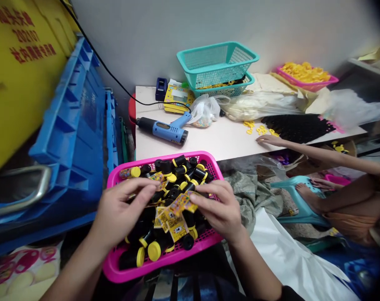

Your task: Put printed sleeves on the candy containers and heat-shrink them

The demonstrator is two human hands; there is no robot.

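Observation:
A pink plastic basket holds many small black bottles with yellow caps. Several yellow printed labels lie loose on top of them. Over the basket's right half, my right hand pinches a yellow and purple printed label between thumb and fingers. My left hand is over the left half, its thumb drawn in against the curled fingers; what they hold, if anything, is hidden. One bottle near the basket's far left corner wears a printed label.
A blue heat gun lies on the white table, its cord running up left. Teal baskets stand behind it. Blue crates crowd the left. At right, another person's hand touches yellow pieces beside a black heap.

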